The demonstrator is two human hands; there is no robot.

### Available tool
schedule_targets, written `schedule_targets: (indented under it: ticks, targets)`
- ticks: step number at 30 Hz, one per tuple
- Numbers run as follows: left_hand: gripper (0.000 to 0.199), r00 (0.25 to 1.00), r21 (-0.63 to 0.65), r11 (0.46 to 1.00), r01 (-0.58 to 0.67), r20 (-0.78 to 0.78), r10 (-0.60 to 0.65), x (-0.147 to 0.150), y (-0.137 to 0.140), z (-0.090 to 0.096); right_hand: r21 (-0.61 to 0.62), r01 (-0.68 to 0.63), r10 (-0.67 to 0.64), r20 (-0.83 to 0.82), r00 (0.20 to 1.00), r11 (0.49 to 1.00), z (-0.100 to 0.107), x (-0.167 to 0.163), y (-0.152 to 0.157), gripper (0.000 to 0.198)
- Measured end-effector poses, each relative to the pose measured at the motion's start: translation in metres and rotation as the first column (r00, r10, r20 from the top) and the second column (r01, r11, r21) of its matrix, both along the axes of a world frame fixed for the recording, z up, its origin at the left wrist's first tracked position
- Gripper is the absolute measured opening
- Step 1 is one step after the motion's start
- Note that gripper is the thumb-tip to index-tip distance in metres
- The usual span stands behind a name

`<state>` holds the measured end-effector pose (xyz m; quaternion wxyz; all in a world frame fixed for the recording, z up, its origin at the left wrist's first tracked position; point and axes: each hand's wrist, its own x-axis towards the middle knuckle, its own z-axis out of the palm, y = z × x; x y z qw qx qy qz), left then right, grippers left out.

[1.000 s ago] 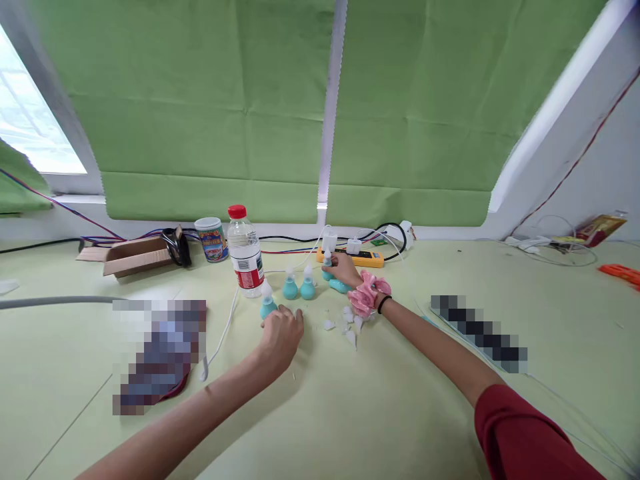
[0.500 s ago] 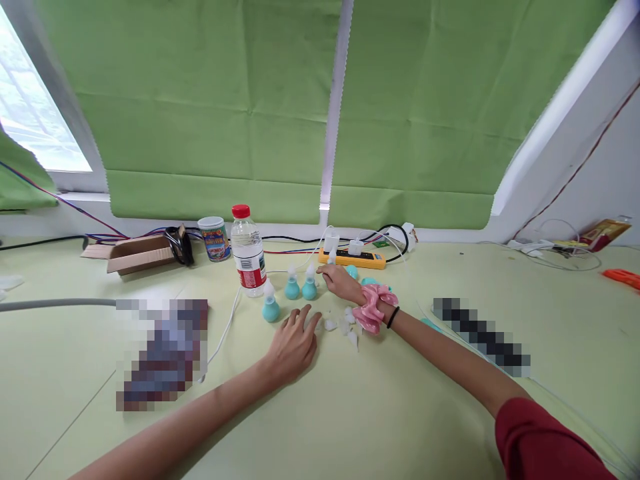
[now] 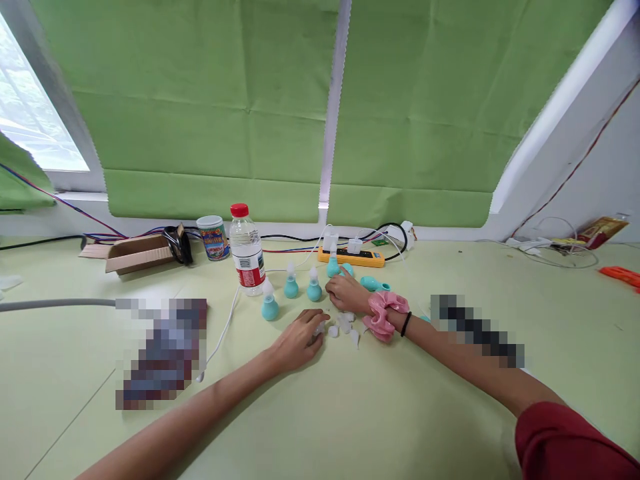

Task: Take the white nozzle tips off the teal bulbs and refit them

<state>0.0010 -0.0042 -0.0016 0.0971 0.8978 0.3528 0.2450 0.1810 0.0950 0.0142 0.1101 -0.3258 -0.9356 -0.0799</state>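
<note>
My left hand [image 3: 301, 339] rests low on the table, its thumb and fingers closed around a small clear tip [image 3: 319, 329]. More clear tips [image 3: 344, 324] lie loose just right of it. Beyond these, my right hand [image 3: 347, 293] is held palm down with fingers apart and bent, and nothing shows in it. A teal bulb [image 3: 347, 270] lies against its far side, partly covered by the fingers. Several teal bulb nasal aspirators with clear tips stand upright, including one at the left [image 3: 270, 307], one in the middle [image 3: 314, 289] and one farther back [image 3: 333, 267].
Behind the aspirators are a water bottle [image 3: 247, 257] and a yellow power strip [image 3: 357, 257]. Another teal bulb [image 3: 374, 285] lies right of my right hand. A can [image 3: 213, 238] and an open cardboard box [image 3: 140, 255] stand at the back left. A white cable [image 3: 227, 327] crosses the left side.
My right hand has drawn back to the right, uncovering the upright aspirator near the power strip. My left hand has shifted slightly right and closed on a clear tip. One standing aspirator moved slightly right.
</note>
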Motion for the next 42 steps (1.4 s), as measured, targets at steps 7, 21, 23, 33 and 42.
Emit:
schedule_targets:
  ticks: [7,21,23,33,42]
  targets:
    - [0.048,0.996,0.008,0.999,-0.054,-0.069,0.054,0.022,-0.004,0.000,0.007,0.028,-0.027,-0.080,0.996,1.000,-0.006,0.033,-0.058,0.024]
    - [0.027,0.992,0.027,0.997,-0.066,0.107,0.063,0.004,0.004,-0.006,-0.123,-0.023,-0.049,-0.554,0.831,0.992,-0.028,0.006,-0.085,0.024]
    - [0.029,0.987,0.053,0.992,-0.114,0.118,0.107,-0.003,0.002,-0.007,-0.114,-0.014,-0.060,-0.621,0.782,0.993,-0.029,-0.002,-0.079,0.022]
    - [0.020,0.961,0.087,0.957,-0.278,0.018,0.277,-0.008,0.001,-0.006,-0.110,-0.174,0.112,-0.424,0.899,0.979,-0.018,-0.002,-0.085,0.042]
    - [0.035,0.940,0.117,0.933,-0.339,0.018,0.340,-0.007,-0.001,-0.006,-0.036,0.055,-0.066,-0.493,0.868,0.998,-0.028,0.001,-0.075,0.021]
